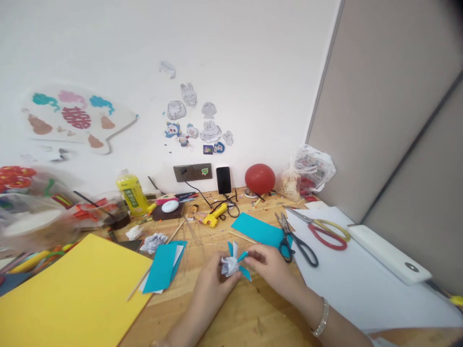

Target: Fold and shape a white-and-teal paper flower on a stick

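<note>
A crumpled white paper ball (229, 266) with several blue paper strips fanning out from it sits in my left hand (213, 279), whose fingers close around its side. My right hand (265, 265) pinches one of the blue strips (242, 256) between thumb and forefinger, at the ball's right. Behind my right hand lies a blue paper sheet (256, 229), partly under black-handled scissors (304, 247). Left of my hands are folded blue and white papers (159, 270) and another crumpled paper ball (154, 243).
A large yellow sheet (75, 294) covers the left of the table. To the right, red- and yellow-handled scissors (327, 236) and a white device (390, 255) rest on white paper (347, 294). Behind stand a yellow glue gun (215, 217), a phone (224, 180), a red balloon (260, 179) and a bottle (132, 193).
</note>
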Available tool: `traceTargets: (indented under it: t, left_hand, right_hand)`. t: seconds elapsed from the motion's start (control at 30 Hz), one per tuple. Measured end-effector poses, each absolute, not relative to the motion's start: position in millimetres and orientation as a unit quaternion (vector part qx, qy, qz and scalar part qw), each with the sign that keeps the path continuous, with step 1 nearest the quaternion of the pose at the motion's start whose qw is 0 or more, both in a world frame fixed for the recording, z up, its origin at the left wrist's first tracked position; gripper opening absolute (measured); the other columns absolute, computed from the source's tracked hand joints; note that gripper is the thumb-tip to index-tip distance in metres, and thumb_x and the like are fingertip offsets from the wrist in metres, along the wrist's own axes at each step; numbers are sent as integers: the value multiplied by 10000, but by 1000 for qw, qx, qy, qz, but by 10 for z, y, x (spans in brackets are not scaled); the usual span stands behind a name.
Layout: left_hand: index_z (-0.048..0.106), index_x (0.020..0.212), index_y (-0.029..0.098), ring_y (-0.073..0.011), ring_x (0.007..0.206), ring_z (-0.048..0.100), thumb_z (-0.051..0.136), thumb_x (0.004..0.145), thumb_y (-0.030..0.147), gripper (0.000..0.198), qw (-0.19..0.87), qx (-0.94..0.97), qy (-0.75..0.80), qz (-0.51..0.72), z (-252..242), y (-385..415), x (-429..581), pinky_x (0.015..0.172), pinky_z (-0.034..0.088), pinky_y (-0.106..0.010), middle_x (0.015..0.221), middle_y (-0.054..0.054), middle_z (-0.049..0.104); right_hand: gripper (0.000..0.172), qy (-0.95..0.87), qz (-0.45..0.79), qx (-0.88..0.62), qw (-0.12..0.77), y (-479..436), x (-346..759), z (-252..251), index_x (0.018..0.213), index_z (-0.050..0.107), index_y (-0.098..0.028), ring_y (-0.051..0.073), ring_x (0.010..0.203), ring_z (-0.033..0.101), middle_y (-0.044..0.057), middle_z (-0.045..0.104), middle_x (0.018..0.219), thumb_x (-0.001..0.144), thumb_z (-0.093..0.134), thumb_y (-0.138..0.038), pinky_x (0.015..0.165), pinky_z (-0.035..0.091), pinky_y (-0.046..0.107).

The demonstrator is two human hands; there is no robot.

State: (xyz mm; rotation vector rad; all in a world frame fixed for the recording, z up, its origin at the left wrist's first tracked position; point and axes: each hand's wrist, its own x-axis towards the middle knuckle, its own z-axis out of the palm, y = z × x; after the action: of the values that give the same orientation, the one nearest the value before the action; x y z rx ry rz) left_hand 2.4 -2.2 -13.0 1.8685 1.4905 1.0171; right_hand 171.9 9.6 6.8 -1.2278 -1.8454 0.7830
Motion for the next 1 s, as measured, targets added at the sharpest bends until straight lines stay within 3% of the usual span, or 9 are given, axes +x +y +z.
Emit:
traceTargets:
  t: [0.2, 0.4, 0.5, 0.63, 0.73, 0.9, 1.0]
  left_hand:
    - [507, 789, 202, -211, 693, 587, 603, 705, 310, 167, 157, 740, 564, 331, -144, -85, 47, 619, 421, -298, 735, -16, 622]
    - [543, 818, 194, -242, 744, 589, 638, 686, 398, 262, 131, 783, 533, 293, -18, -159, 8, 647, 427, -321, 792, -52, 642]
    - [565, 802, 188, -233, 781, 581, 502, 806, 341, 166, 76, 763, 541, 347, 38, -133, -44, 689, 437, -333, 805, -65, 632]
    - [605, 888, 187, -232, 854, 569, 490, 811, 226, 144, -17, 771, 478, 421, 81, -53, -47, 754, 438, -360, 891, -79, 635]
    - [589, 930, 180, -209, 834, 579, 492, 802, 175, 160, 9, 792, 444, 419, 127, -50, 11, 728, 455, -334, 875, -68, 646]
    - [565, 709, 179, -194, 728, 580, 543, 775, 209, 76, 47, 766, 490, 414, 193, -94, 49, 670, 450, -319, 739, -36, 633]
    - [624, 745, 187, -194, 717, 592, 560, 758, 193, 66, 80, 790, 473, 383, 179, -82, 28, 668, 452, -317, 720, -26, 655]
  right_hand:
    - [52, -691, 329, -471, 439, 3, 1630, 114, 743, 637, -155, 160, 656, 592, 16, 657, 700, 734, 597, -188, 607, 454, 245]
    - [81, -702, 311, -479, 426, 51, 1671, 79, 748, 643, -155, 175, 717, 597, 34, 673, 759, 752, 571, -191, 663, 461, 263]
    - [114, -724, 304, -471, 402, 76, 1726, 112, 748, 656, -160, 173, 714, 589, 28, 671, 753, 772, 557, -212, 663, 451, 261]
    - [96, -734, 283, -476, 392, 65, 1733, 160, 772, 677, -171, 184, 744, 585, 23, 666, 746, 748, 601, -226, 684, 432, 267]
    - [118, -731, 270, -469, 415, 45, 1697, 152, 837, 681, -190, 188, 771, 587, 22, 675, 783, 734, 626, -209, 711, 426, 279]
    - [96, -727, 238, -456, 455, 17, 1646, 100, 789, 647, -187, 187, 771, 583, 18, 662, 749, 708, 647, -135, 703, 430, 286]
    - [97, -739, 225, -442, 457, 14, 1639, 81, 757, 634, -193, 181, 752, 584, 7, 662, 734, 706, 648, -112, 712, 422, 295]
